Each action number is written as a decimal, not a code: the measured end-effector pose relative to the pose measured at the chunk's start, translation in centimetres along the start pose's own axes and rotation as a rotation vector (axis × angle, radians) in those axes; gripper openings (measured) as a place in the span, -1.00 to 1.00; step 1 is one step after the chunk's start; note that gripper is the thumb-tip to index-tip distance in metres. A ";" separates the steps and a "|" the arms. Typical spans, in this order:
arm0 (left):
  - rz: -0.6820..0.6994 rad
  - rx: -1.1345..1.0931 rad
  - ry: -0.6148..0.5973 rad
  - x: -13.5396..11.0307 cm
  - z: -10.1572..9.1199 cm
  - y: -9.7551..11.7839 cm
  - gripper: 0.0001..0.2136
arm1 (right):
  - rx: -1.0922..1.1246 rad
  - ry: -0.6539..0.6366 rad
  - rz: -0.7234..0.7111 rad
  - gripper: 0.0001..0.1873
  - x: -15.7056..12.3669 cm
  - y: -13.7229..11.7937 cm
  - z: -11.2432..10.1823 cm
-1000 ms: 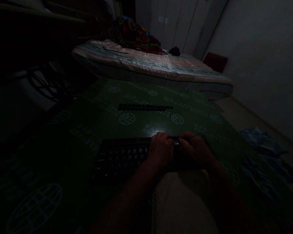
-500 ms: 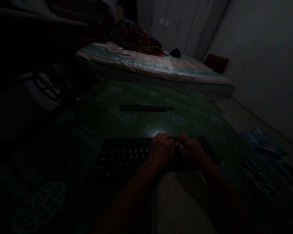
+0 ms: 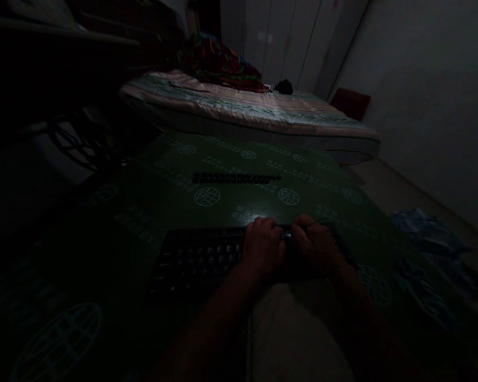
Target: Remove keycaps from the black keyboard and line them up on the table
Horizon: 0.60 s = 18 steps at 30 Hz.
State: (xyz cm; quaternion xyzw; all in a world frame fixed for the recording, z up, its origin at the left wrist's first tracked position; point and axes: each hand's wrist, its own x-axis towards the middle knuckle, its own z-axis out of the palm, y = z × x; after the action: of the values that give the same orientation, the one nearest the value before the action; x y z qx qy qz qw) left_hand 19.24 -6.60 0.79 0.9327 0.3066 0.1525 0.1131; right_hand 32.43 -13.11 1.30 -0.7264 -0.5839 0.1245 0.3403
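Observation:
A black keyboard (image 3: 207,260) lies on a green printed board, with both hands over its middle and right part. My left hand (image 3: 263,241) rests on it, fingers bent down together over the far edge as if gripping it. Close beside it, my right hand (image 3: 314,241) is closed in a pinch low over the keys. A small pale spot shows between the two hands. What the right fingertips hold is hidden and too dark to make out. Beyond the keyboard, rows of small black keycaps (image 3: 231,178) are lined up on the board.
The green board (image 3: 163,196) carries white globe prints. A bed (image 3: 239,109) with a patterned blanket (image 3: 223,66) stands past its far edge. Blue cloth (image 3: 430,233) lies at the right, near a pale wall. A dark wheel-like frame (image 3: 79,140) is at the left.
The view has shifted very slightly. My right hand has turned a little on the keyboard; my left hand stays in nearly the same place.

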 end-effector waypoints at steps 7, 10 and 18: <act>-0.080 -0.011 -0.002 0.7 0.1 0.2 -0.86 | -0.020 0.035 0.019 -0.86 0.0 -0.1 0.1; -0.106 -0.014 -0.007 0.9 0.3 0.2 -0.87 | -0.048 0.018 -0.014 -0.85 0.1 -0.1 0.3; -0.107 -0.005 0.009 0.9 0.5 0.2 -0.88 | -0.270 -0.069 -0.036 -0.84 0.1 -0.5 0.6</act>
State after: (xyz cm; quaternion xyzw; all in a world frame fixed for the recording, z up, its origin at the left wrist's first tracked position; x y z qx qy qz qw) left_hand 20.19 -6.28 0.56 0.9140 0.3562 0.1511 0.1221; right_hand 31.70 -12.78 1.24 -0.7502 -0.6197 0.0639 0.2215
